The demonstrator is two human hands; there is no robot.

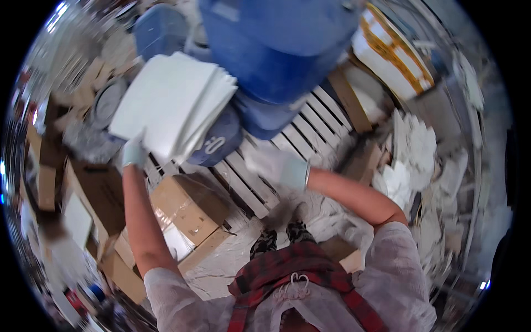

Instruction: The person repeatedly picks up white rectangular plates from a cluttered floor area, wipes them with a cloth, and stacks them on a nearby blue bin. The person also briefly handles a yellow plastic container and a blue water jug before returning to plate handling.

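A thick stack of white sheets lies at a slant over blue containers, its layered edges fanned toward the right. At the stack's near left edge is my left hand in a pale glove, closed on the border with the thumb over the top sheet. The fingers beneath are hidden. My right hand, also in a pale glove, hovers over the white slatted pallet, apart from the stack. Motion smears its fingers, and I see no thing in it. A blue tub stands under the stack's right side.
A big blue drum stands on the pallet ahead. An opened cardboard box sits near my left forearm. A white foam box with yellow tape is at the far right. Crumpled white gloves or cloths are heaped at the right.
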